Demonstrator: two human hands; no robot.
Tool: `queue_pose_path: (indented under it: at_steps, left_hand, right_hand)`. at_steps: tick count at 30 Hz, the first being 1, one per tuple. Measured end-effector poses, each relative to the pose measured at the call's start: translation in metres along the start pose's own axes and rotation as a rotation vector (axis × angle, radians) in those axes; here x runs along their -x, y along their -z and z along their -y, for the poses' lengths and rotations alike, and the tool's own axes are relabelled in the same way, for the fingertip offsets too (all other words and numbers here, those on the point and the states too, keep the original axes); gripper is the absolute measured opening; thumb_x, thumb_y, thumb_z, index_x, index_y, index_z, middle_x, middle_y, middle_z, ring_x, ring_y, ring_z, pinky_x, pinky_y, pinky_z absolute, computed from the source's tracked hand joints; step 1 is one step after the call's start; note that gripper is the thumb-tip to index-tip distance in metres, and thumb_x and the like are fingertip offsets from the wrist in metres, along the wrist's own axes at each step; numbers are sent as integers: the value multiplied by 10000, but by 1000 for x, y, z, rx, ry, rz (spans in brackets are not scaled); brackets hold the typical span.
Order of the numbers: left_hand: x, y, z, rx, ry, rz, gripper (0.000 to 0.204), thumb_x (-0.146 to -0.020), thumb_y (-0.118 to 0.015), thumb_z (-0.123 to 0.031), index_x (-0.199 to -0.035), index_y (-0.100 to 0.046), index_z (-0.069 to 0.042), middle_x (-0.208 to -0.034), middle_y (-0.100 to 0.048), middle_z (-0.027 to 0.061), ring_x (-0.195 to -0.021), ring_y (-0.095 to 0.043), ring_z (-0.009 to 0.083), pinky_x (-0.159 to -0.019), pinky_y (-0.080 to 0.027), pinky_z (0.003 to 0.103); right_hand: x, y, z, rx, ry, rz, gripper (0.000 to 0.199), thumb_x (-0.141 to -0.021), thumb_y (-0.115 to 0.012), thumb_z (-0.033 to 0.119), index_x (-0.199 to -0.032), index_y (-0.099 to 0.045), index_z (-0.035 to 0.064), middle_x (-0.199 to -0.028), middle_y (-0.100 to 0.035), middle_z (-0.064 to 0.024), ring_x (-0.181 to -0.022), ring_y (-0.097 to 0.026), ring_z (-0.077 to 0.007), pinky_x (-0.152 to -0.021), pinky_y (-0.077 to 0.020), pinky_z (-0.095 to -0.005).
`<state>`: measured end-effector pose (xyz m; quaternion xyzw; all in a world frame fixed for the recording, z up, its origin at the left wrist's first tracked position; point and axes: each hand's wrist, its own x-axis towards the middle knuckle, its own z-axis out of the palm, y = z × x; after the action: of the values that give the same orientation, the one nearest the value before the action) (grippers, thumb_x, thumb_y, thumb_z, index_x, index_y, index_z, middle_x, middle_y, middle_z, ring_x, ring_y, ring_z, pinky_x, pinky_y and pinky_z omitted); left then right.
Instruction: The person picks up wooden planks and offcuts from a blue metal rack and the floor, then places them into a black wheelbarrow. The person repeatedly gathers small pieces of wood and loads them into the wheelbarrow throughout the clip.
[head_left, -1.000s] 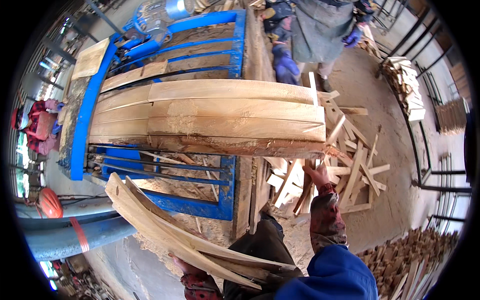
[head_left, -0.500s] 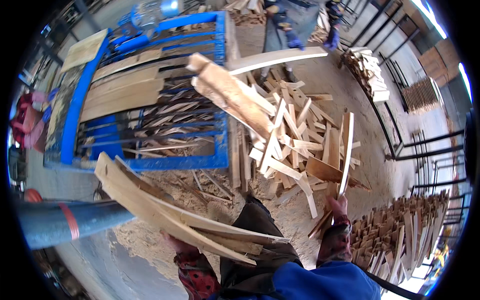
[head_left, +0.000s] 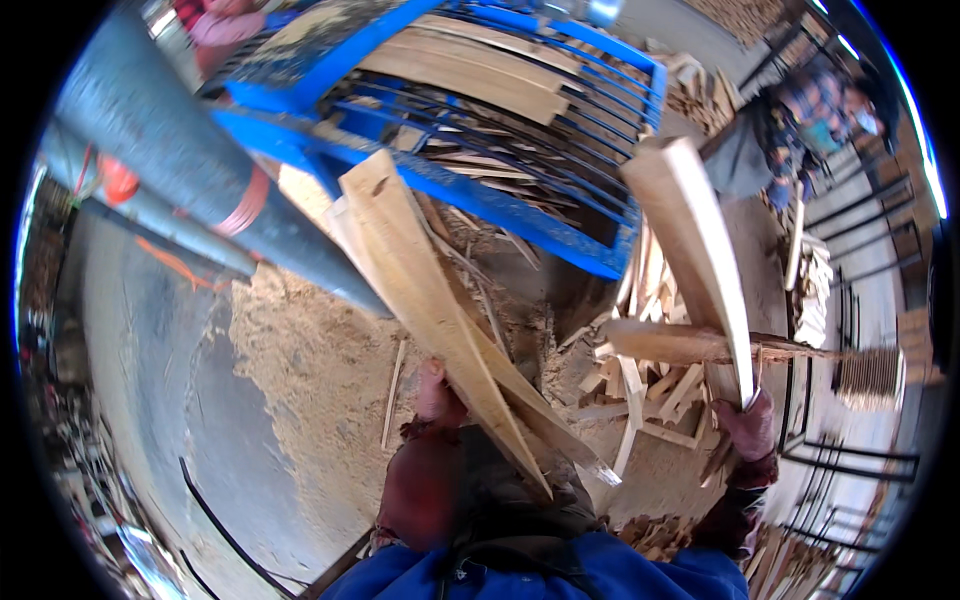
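My left hand (head_left: 437, 392) is closed around several long, thin wooden boards (head_left: 425, 300). They slant from the blue frame down across my legs, fanned slightly apart at the lower end. On the other side, my right hand (head_left: 748, 425) grips wooden slats (head_left: 692, 235) by their lower end, and they stand up in front of me. A brown, rough-edged strip (head_left: 670, 342) crosses behind these slats; whether my hand holds it too is hard to tell. The fingers of both hands are partly hidden by the wood.
A blue metal rack (head_left: 500, 205) with bars carries more boards (head_left: 470, 65). Loose wood offcuts (head_left: 665, 400) lie heaped beyond my right hand. Thick grey pipes (head_left: 215, 165) run at the left above sawdust (head_left: 300, 370). One person (head_left: 810, 120) is at the far right, another (head_left: 215, 35) at the far left.
The view has turned, so rack and pipes appear farther right. The boards in my left hand now point more steeply away from me. Both hands keep their hold on the wood.
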<state>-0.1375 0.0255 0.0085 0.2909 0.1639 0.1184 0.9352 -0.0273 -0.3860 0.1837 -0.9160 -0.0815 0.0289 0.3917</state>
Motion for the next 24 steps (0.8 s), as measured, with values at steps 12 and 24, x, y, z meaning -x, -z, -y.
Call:
queue_pose_path:
  at_steps: [12,24]
  left_hand:
    - [42,18,-21,152,-193,-262,944,-685,-816,-543,-1381,-407,-53,-1211,-580,102,-1041,-609,256,-859,-542,405]
    - [108,3,30,354,-507,-424,1002,-648,-863,-468,-1396,-392,6,-1259,-584,106,-1132,-585,232,-961,-481,380]
  right_hand:
    - [-129,-135,148,166,512,629,402,-639,-813,98,-968,-604,-1,-894,-592,-166,-841,-609,-353,-739,-487,-415]
    - [-154,-211,189,52,833,928,637,-692,-795,106,-1247,-522,-45,-1138,-607,-214,-1046,-612,-374,-888,-482,-405]
